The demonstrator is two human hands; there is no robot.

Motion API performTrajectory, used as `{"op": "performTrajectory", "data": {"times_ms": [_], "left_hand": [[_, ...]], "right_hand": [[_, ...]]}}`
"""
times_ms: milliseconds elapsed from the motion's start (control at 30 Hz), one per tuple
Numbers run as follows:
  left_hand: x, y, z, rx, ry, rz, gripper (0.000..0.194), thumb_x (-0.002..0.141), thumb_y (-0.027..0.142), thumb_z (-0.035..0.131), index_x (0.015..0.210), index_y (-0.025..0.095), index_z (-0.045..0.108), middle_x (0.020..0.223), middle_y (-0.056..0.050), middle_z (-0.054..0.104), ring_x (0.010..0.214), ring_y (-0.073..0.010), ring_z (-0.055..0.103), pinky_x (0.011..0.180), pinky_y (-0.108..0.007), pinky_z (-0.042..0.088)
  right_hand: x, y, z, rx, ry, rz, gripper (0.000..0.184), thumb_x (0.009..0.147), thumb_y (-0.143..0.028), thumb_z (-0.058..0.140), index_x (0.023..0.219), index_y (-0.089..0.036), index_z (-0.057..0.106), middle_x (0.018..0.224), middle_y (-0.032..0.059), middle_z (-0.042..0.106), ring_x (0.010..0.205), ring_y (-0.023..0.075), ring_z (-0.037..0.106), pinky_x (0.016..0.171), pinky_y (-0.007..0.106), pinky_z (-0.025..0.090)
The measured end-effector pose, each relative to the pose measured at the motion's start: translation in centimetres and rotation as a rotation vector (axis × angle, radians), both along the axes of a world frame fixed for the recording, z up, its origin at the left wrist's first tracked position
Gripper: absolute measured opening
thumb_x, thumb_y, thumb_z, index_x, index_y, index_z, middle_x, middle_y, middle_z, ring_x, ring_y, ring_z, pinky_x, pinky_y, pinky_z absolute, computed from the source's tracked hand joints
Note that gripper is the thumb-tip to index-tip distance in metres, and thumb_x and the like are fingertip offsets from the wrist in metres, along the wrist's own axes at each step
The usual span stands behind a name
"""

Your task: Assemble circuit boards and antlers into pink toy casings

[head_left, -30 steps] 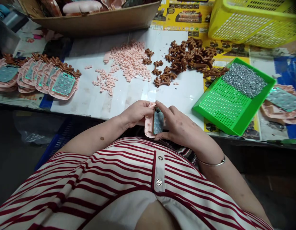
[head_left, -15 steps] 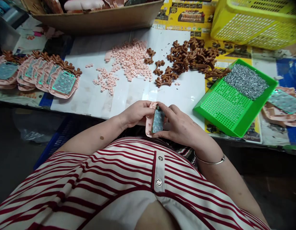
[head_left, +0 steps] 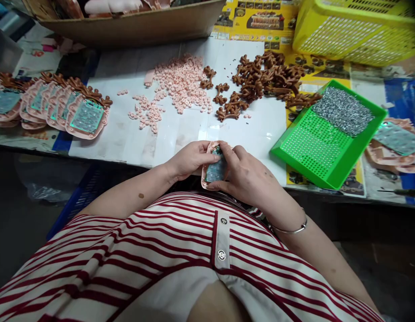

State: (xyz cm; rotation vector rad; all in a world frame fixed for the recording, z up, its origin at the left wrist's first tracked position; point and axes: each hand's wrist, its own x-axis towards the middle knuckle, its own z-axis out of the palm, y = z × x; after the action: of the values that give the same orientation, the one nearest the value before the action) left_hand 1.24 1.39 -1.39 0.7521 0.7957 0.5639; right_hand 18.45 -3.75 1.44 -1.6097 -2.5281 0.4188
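Both hands hold a pink plastic shell (head_left: 204, 178) at the table's front edge, close to my body. Inside the shell lies a circuit board (head_left: 215, 171), pale blue-grey with a green edge. My left hand (head_left: 192, 158) grips the shell's left side, its thumb lying over the board's upper part. My right hand (head_left: 242, 172) is curled round the right side, forefinger at the top and thumb near the bottom edge. Beyond the hands are a heap of small pink plastic pieces (head_left: 182, 80) and a heap of brown antler-shaped parts (head_left: 261, 78).
At the left lies a row of pink shells with boards (head_left: 86, 118) and brown antlers. A green tray (head_left: 314, 152) of small metal screws (head_left: 344, 109) stands right. More shells (head_left: 395, 143) and a dark pointed tool (head_left: 407, 192) lie beyond it. Behind are a cardboard box (head_left: 133, 29) and yellow basket (head_left: 358, 38).
The board has shifted left within the shell and now covers more of it. My left thumb has come over the board, and my right hand has moved slightly left.
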Motion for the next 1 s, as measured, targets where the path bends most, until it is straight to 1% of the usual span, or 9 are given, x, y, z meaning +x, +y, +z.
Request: {"op": "performTrajectory", "data": {"times_ms": [100, 233, 400, 467, 567, 667, 733, 867, 1000], "left_hand": [[0.0, -0.2, 0.1, 0.012, 0.003, 0.021, 0.028, 0.068, 0.017, 0.075, 0.095, 0.013, 0.069, 0.083, -0.002, 0.069, 0.074, -0.0128, 0.065, 0.074, -0.026, 0.052], [0.0, -0.6, 0.3, 0.051, -0.03, 0.062, 0.027, 0.068, 0.021, 0.078, 0.093, 0.014, 0.07, 0.085, -0.002, 0.069, 0.075, -0.0127, 0.063, 0.075, -0.026, 0.051], [0.4, -0.8, 0.6, 0.02, -0.157, 0.061, 0.039, 0.067, 0.018, 0.078, 0.104, 0.016, 0.069, 0.1, -0.004, 0.071, 0.092, -0.017, 0.066, 0.085, -0.028, 0.051], [0.8, -0.7, 0.5, 0.047, -0.173, 0.072, 0.041, 0.066, 0.015, 0.079, 0.106, 0.017, 0.068, 0.103, -0.004, 0.071, 0.096, -0.0171, 0.066, 0.087, -0.028, 0.051], [1.6, -0.5, 0.3, 0.119, -0.161, 0.076, 0.035, 0.067, 0.013, 0.078, 0.1, 0.016, 0.068, 0.099, -0.004, 0.071, 0.093, -0.0157, 0.065, 0.087, -0.027, 0.049], [2.1, -0.4, 0.0, 0.143, -0.142, 0.075, 0.028, 0.068, 0.013, 0.075, 0.095, 0.015, 0.068, 0.094, -0.003, 0.07, 0.088, -0.0143, 0.064, 0.085, -0.027, 0.049], [2.1, -0.3, -0.1, 0.14, -0.134, 0.08, 0.03, 0.067, 0.011, 0.075, 0.096, 0.015, 0.068, 0.092, -0.002, 0.069, 0.086, -0.014, 0.063, 0.082, -0.026, 0.049], [2.0, -0.2, 0.0, 0.11, -0.121, 0.079, 0.035, 0.064, 0.01, 0.074, 0.098, 0.015, 0.068, 0.09, -0.001, 0.068, 0.083, -0.0135, 0.063, 0.078, -0.026, 0.049], [1.8, -0.1, 0.1, 0.045, -0.102, 0.063, 0.036, 0.065, 0.01, 0.076, 0.099, 0.015, 0.065, 0.084, 0.0, 0.069, 0.077, -0.0134, 0.065, 0.073, -0.026, 0.05]], "right_hand": [[-0.2, -0.3, -0.2, 0.035, -0.011, -0.012, 0.104, 0.077, -0.064, 0.076, 0.15, -0.004, 0.033, 0.11, 0.0213, 0.063, 0.088, 0.034, 0.068, 0.069, 0.043, 0.056], [-0.3, -0.8, -0.2, 0.137, 0.016, -0.004, 0.099, 0.082, -0.065, 0.069, 0.151, -0.004, 0.03, 0.115, 0.0238, 0.063, 0.091, 0.0347, 0.068, 0.069, 0.044, 0.058], [-0.6, -1.0, 0.1, 0.238, 0.0, 0.005, 0.092, 0.088, -0.062, 0.063, 0.149, -0.001, 0.032, 0.119, 0.0264, 0.061, 0.093, 0.0329, 0.067, 0.072, 0.043, 0.058], [-0.7, -1.0, 0.2, 0.247, -0.039, -0.004, 0.09, 0.089, -0.062, 0.06, 0.148, 0.001, 0.034, 0.119, 0.0269, 0.061, 0.09, 0.0322, 0.067, 0.069, 0.042, 0.058], [-0.6, -0.9, 0.1, 0.227, -0.098, -0.033, 0.09, 0.09, -0.064, 0.056, 0.148, 0.002, 0.036, 0.117, 0.0265, 0.062, 0.087, 0.032, 0.067, 0.066, 0.042, 0.057], [-0.4, -0.8, -0.3, 0.2, -0.085, -0.033, 0.091, 0.09, -0.066, 0.056, 0.148, 0.002, 0.036, 0.116, 0.0264, 0.062, 0.087, 0.0319, 0.067, 0.067, 0.042, 0.057], [-0.1, -0.7, -0.6, 0.194, -0.048, -0.022, 0.091, 0.09, -0.068, 0.052, 0.147, 0.001, 0.036, 0.115, 0.0262, 0.062, 0.087, 0.0319, 0.067, 0.067, 0.042, 0.057], [0.4, -0.6, -1.0, 0.195, 0.04, -0.01, 0.091, 0.092, -0.07, 0.045, 0.149, 0.001, 0.034, 0.111, 0.0238, 0.062, 0.087, 0.0307, 0.067, 0.065, 0.04, 0.057], [1.3, -0.5, -1.0, 0.175, 0.175, -0.046, 0.083, 0.093, -0.069, 0.045, 0.15, -0.009, 0.037, 0.102, 0.0148, 0.063, 0.076, 0.0244, 0.065, 0.058, 0.036, 0.053]]}}
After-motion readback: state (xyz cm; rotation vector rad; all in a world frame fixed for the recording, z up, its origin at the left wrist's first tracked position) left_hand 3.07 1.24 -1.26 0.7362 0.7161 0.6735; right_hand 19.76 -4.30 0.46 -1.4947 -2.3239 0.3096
